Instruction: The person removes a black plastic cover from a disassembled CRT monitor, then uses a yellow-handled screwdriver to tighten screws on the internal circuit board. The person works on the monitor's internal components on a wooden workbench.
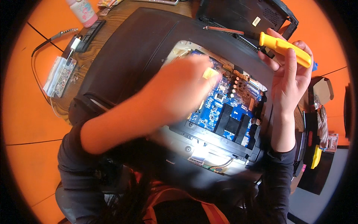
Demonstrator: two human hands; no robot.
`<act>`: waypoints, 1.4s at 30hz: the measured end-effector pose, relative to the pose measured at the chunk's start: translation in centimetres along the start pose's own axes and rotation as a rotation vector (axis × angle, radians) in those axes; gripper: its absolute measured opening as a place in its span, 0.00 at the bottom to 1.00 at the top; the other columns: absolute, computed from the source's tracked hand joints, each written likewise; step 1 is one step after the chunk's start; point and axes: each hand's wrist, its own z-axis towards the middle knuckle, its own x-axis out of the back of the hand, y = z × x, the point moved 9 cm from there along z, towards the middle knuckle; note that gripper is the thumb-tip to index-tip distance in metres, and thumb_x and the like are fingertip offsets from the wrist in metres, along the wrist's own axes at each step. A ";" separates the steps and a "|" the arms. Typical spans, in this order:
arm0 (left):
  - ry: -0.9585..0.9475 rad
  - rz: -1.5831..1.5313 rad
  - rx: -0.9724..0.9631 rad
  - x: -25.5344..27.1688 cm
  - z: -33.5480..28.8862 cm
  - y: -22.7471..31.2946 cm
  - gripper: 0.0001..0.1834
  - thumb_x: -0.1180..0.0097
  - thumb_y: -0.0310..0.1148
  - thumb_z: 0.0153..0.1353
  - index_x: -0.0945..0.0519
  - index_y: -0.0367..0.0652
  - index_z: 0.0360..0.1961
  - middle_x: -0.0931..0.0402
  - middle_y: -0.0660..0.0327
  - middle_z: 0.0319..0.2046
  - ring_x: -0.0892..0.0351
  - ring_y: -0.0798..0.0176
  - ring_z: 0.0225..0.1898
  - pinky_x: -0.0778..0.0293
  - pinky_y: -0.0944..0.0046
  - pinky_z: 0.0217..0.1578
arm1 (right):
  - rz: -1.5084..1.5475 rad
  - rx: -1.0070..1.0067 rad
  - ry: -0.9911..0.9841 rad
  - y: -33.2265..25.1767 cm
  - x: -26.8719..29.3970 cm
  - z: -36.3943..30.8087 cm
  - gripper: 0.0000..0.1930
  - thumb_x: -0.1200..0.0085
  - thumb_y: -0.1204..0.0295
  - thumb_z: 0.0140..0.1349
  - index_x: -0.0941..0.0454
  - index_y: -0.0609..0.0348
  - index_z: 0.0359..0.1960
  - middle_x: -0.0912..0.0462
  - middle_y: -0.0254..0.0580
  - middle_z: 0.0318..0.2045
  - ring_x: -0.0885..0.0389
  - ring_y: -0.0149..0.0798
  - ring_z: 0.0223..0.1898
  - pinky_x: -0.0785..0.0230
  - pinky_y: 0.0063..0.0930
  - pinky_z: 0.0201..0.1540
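Note:
An opened laptop base [220,140] with a blue circuit board [214,106] lies before me on a dark padded surface. My left hand [182,84] is over the board's upper left part, its fingers drawn together and blurred. A small yellow patch [210,73] shows at the fingertips; whether it is held or lies on the board I cannot tell. Raised to the right of the laptop, my right hand [289,71] grips a screwdriver [285,48] by its yellow handle. Its shaft points left, above the board, touching nothing that I can see.
A black laptop cover part [250,16] lies at the far right. On the wooden table at left are a pink bottle [82,13], a black vented strip [91,35], a phone in a patterned case [65,76] and a soldering iron [65,33]. An open cardboard box [322,89] stands right.

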 end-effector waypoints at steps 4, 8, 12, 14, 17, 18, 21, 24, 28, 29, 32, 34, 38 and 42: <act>-0.050 0.332 -0.097 -3.8 -1.2 3.6 0.36 0.45 0.49 0.59 0.30 0.20 0.51 0.29 0.38 0.52 0.30 0.44 0.57 0.36 0.55 0.59 | -0.006 -0.066 0.035 0.6 0.4 0.4 0.12 0.57 0.74 0.69 0.39 0.63 0.51 0.26 0.61 0.47 0.23 0.54 0.52 0.18 0.41 0.43; 0.028 0.453 -0.091 -3.6 -1.3 3.7 0.38 0.44 0.52 0.56 0.28 0.20 0.49 0.29 0.37 0.51 0.30 0.44 0.56 0.36 0.55 0.58 | -0.025 -0.063 0.031 0.8 0.5 0.4 0.14 0.55 0.75 0.68 0.40 0.63 0.52 0.25 0.58 0.46 0.22 0.54 0.50 0.18 0.39 0.41; -0.001 0.416 -0.049 -3.4 -1.5 3.0 0.39 0.44 0.54 0.57 0.28 0.19 0.48 0.29 0.35 0.51 0.29 0.42 0.55 0.37 0.54 0.59 | -0.129 -0.072 0.034 1.0 0.6 0.5 0.15 0.57 0.72 0.70 0.40 0.57 0.56 0.25 0.71 0.48 0.19 0.51 0.48 0.21 0.33 0.45; 0.000 0.359 -0.031 -3.6 -1.6 2.8 0.40 0.45 0.55 0.56 0.28 0.18 0.48 0.30 0.33 0.51 0.28 0.41 0.54 0.36 0.53 0.58 | -0.169 -0.042 0.020 0.9 0.2 0.9 0.16 0.57 0.72 0.69 0.41 0.57 0.57 0.25 0.70 0.47 0.19 0.49 0.47 0.21 0.30 0.44; 0.004 0.290 -0.019 -3.7 -1.7 2.8 0.43 0.45 0.57 0.56 0.29 0.16 0.48 0.31 0.31 0.50 0.28 0.38 0.53 0.34 0.52 0.57 | -0.258 0.059 -0.135 0.4 -1.8 2.0 0.17 0.56 0.73 0.69 0.40 0.58 0.57 0.23 0.64 0.46 0.19 0.49 0.46 0.20 0.29 0.43; 0.002 0.280 -0.013 -3.8 -1.7 2.8 0.43 0.46 0.57 0.56 0.29 0.16 0.48 0.31 0.30 0.50 0.28 0.38 0.53 0.34 0.52 0.57 | -0.285 0.101 -0.194 0.2 -2.6 2.3 0.17 0.56 0.73 0.69 0.40 0.59 0.57 0.22 0.62 0.45 0.19 0.49 0.46 0.20 0.29 0.42; 0.001 0.287 -0.015 -3.7 -1.8 2.9 0.46 0.48 0.60 0.55 0.29 0.16 0.48 0.32 0.30 0.51 0.28 0.37 0.53 0.34 0.50 0.56 | -0.398 0.153 -0.289 0.0 -4.3 2.9 0.18 0.55 0.74 0.68 0.41 0.62 0.58 0.22 0.56 0.43 0.19 0.50 0.47 0.20 0.32 0.43; -0.004 0.273 0.001 -3.8 -1.8 2.9 0.44 0.46 0.60 0.54 0.26 0.18 0.48 0.33 0.30 0.53 0.31 0.34 0.54 0.34 0.44 0.53 | -0.560 0.162 -0.348 0.3 -5.6 3.1 0.19 0.54 0.75 0.67 0.41 0.63 0.58 0.22 0.55 0.45 0.19 0.49 0.46 0.20 0.34 0.44; -0.019 0.236 0.024 -3.9 -1.9 2.8 0.44 0.46 0.59 0.55 0.27 0.18 0.48 0.34 0.30 0.53 0.31 0.32 0.55 0.32 0.42 0.52 | -0.603 0.196 -0.358 0.6 -6.5 3.0 0.19 0.53 0.75 0.67 0.41 0.64 0.58 0.22 0.55 0.44 0.19 0.48 0.46 0.20 0.33 0.43; -0.028 0.236 0.027 -4.0 -2.0 2.8 0.44 0.46 0.59 0.55 0.27 0.18 0.48 0.34 0.30 0.54 0.31 0.32 0.55 0.32 0.41 0.52 | -0.586 0.188 -0.364 0.8 -6.7 3.1 0.19 0.53 0.76 0.67 0.41 0.64 0.58 0.22 0.55 0.44 0.19 0.48 0.46 0.20 0.33 0.43; -0.033 0.228 0.026 -3.9 -1.9 2.8 0.43 0.46 0.59 0.55 0.27 0.19 0.49 0.35 0.29 0.54 0.31 0.32 0.54 0.32 0.41 0.52 | -0.585 0.190 -0.372 0.9 -7.1 3.1 0.20 0.53 0.76 0.67 0.42 0.63 0.58 0.23 0.56 0.44 0.19 0.48 0.47 0.20 0.34 0.44; -0.037 0.218 0.022 -3.8 -1.9 2.8 0.43 0.45 0.58 0.55 0.26 0.19 0.48 0.35 0.29 0.55 0.31 0.31 0.54 0.32 0.40 0.52 | -0.587 0.194 -0.376 0.9 -7.3 3.2 0.20 0.53 0.76 0.67 0.43 0.63 0.58 0.23 0.56 0.45 0.19 0.48 0.47 0.21 0.34 0.44; -0.044 0.195 0.030 -3.8 -1.9 2.8 0.41 0.44 0.57 0.55 0.25 0.19 0.47 0.36 0.28 0.55 0.32 0.30 0.55 0.33 0.39 0.53 | -0.589 0.197 -0.383 1.0 -7.7 3.2 0.21 0.53 0.77 0.66 0.44 0.62 0.58 0.23 0.57 0.45 0.20 0.48 0.48 0.21 0.34 0.45; -0.062 0.196 0.037 -4.0 -1.9 2.8 0.41 0.44 0.57 0.56 0.25 0.19 0.47 0.37 0.28 0.55 0.33 0.29 0.57 0.34 0.38 0.54 | -0.587 0.195 -0.394 1.2 -7.9 3.2 0.22 0.53 0.78 0.66 0.45 0.62 0.59 0.24 0.58 0.45 0.20 0.48 0.48 0.22 0.35 0.46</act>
